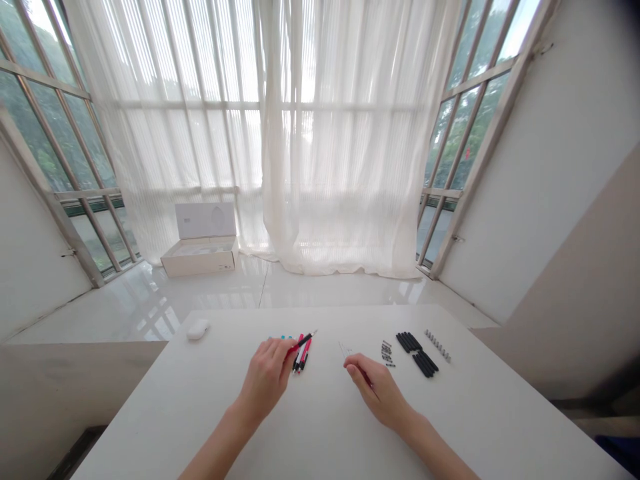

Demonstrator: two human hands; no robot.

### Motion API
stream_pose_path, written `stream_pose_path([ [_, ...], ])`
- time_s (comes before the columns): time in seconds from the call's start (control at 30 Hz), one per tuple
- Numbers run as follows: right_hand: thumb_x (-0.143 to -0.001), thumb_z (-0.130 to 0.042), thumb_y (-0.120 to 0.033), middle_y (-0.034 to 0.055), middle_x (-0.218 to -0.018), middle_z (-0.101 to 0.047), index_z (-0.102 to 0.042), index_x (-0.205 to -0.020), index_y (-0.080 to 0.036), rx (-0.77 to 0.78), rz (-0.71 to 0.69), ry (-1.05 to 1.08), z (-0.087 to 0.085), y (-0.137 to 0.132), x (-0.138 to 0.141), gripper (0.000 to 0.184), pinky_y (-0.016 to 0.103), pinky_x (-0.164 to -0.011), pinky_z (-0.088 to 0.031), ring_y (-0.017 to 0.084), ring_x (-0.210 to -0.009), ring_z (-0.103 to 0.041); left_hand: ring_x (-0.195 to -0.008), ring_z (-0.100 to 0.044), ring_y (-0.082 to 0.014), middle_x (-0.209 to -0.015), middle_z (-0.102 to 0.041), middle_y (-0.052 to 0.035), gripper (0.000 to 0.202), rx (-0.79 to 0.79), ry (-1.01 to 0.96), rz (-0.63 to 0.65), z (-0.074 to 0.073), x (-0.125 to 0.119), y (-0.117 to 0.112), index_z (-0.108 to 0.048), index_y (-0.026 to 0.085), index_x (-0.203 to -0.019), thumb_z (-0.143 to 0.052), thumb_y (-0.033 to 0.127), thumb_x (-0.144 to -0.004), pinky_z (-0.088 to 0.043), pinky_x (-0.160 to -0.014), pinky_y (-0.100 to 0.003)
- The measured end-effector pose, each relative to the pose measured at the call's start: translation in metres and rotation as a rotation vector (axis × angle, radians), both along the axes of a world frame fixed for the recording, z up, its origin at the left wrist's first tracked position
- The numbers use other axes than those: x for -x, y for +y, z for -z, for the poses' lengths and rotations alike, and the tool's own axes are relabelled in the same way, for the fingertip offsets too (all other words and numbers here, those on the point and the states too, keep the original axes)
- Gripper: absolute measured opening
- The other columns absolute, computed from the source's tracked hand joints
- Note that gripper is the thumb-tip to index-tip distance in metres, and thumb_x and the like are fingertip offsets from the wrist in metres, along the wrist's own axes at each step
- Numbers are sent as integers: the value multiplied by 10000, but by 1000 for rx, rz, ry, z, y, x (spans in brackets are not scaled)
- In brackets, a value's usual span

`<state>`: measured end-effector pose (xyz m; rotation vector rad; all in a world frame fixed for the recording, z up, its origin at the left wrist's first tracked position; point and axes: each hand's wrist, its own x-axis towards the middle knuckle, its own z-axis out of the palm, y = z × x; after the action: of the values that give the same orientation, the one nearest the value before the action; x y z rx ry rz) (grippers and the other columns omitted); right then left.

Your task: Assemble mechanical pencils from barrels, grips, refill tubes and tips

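Observation:
My left hand (267,375) is closed round a red-and-black pen (304,340), its pale narrow tip pointing up to the right. Just beneath that pen, several pens (302,360) in red, white and black lie side by side on the white table (320,433). Light-blue ends (283,337) peek out behind my left fingers. My right hand (376,388) rests with curled fingers by some thin, pale slivers (345,349); whether it pinches one is hard to see. To its right are small dark-and-silver pieces (387,353) in a column.
Black ribbed tubes (410,342) lie in two groups at the right, beside a slanting row of small silvery parts (437,345). A white rounded case (198,329) sits at the far left. Behind the table, an open white box (200,263) stands on the sill by the curtain (345,167).

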<state>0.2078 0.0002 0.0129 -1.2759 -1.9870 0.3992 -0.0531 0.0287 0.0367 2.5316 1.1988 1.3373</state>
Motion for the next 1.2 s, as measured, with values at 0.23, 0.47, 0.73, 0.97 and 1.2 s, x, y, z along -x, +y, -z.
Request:
stream_pose_path([
  [0.23,-993,-351,-375,-16,-678,-584,-573,-864,-211,31,-19,-30,1,0,3,304,240,-585,-395,122,-578,-495,-789,-651,-180,-961,-621,-52,328,487,-472,67,-6,12,11,-496,214,-1224,-472,369,-936,-537,-711,-330],
  [0.47,-886,-593,-418,5,-914,-663,-530,-1216,-255,47,-217,-77,-7,-13,12,374,228,-620,-448,87,-555,-502,-820,-651,-185,-972,-560,-42,393,857,-844,410,0,-27,-17,-488,210,-1170,-613,441,-878,-555,-792,-400],
  [0.73,-937,-546,-350,26,-956,-705,-598,-1144,-258,-71,-357,-180,-9,-23,31,233,218,-634,-437,104,-644,-596,-784,-616,-159,-929,-525,-22,431,1039,-957,437,15,-40,-24,-497,197,-1154,-679,427,-838,-553,-765,-387],
  [0.97,-969,-492,-315,43,-890,-711,-593,-1132,-231,-218,-369,-230,-1,-22,31,209,228,-644,-439,141,-735,-646,-797,-630,-166,-944,-528,-30,523,1119,-969,417,23,-43,-25,-497,187,-1161,-722,465,-779,-550,-749,-370],
  [1.2,-901,-595,-418,55,-923,-721,-589,-1149,-227,-209,-338,-274,-8,-21,27,313,239,-624,-444,139,-676,-646,-726,-653,-180,-909,-591,-36,488,962,-734,257,14,-24,-4,-504,183,-1144,-652,492,-796,-544,-637,-325],
])
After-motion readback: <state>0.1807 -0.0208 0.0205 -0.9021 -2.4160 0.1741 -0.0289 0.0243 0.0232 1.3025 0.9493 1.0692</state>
